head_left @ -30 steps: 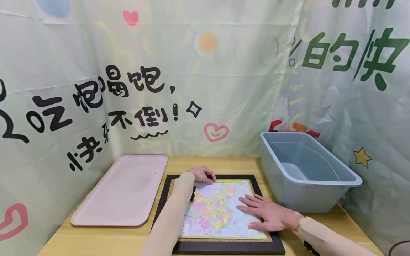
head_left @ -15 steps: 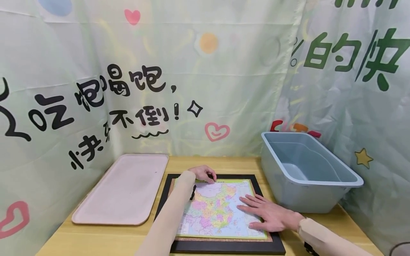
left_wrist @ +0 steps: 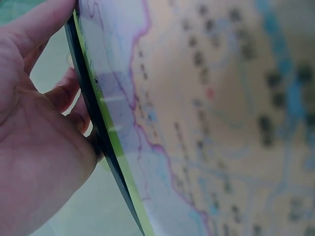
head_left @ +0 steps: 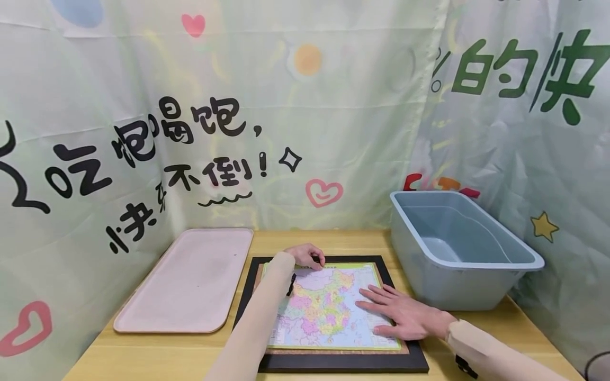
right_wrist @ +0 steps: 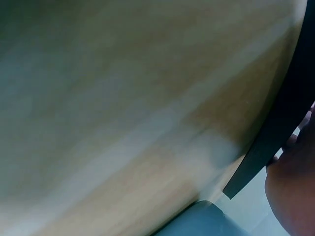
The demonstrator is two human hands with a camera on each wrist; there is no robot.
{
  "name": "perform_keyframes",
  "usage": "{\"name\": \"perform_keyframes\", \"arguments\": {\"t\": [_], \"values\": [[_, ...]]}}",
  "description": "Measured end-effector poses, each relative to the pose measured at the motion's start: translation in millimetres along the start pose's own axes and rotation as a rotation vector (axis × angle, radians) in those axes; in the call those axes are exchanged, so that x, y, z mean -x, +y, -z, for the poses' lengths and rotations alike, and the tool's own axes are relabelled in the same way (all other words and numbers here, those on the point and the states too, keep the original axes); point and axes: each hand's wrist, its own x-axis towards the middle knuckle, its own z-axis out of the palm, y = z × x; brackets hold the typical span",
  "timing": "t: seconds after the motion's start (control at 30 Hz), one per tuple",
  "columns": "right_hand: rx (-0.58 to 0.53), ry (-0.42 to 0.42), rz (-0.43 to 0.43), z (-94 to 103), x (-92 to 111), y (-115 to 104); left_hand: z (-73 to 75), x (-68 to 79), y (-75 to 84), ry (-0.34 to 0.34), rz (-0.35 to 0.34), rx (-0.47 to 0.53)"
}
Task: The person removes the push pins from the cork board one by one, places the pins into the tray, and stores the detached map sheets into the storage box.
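Note:
A colourful paper map (head_left: 329,307) lies flat on a cork board (head_left: 335,352) with a black frame (head_left: 345,364). At the map's top edge my left hand (head_left: 305,256) has its fingers bent, with thumb and forefinger tips close together; I cannot tell what is between them. In the left wrist view the left hand (left_wrist: 47,137) reaches over the black edge beside the printed sheet. My right hand (head_left: 405,313) rests palm down on the map's right side, fingers spread. The right wrist view shows only part of that hand (right_wrist: 295,187), dark beside the frame's edge (right_wrist: 275,118).
A pale pink tray (head_left: 190,280) lies on the wooden table (head_left: 147,360) to the left. At the back right stands a deep blue-grey plastic bin (head_left: 452,286). A printed curtain (head_left: 352,106) hangs behind the table and along both sides.
The head view has shifted slightly. Both hands keep nearly the same places, the left at the map's top edge and the right spread on its right side.

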Motion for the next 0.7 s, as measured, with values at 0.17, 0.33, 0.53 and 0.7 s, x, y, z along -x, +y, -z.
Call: {"name": "perform_keyframes", "arguments": {"t": [0.17, 0.33, 0.53, 0.7], "values": [[0.014, -0.004, -0.003, -0.1, 1, 0, 1.2, -3.9, -5.0, -0.006, -0.019, 0.004], [0.009, 0.006, -0.020, 1.8, 6, 0, 1.5, -11.3, -3.8, -0.008, -0.047, 0.010], [0.018, 0.008, -0.022, 2.0, 5, 0, -2.0, -7.0, 2.9, 0.034, -0.001, -0.019], [-0.012, -0.015, -0.012, 2.2, 3, -1, -5.5, -8.6, -5.0, 0.059, 0.023, -0.027]]}}
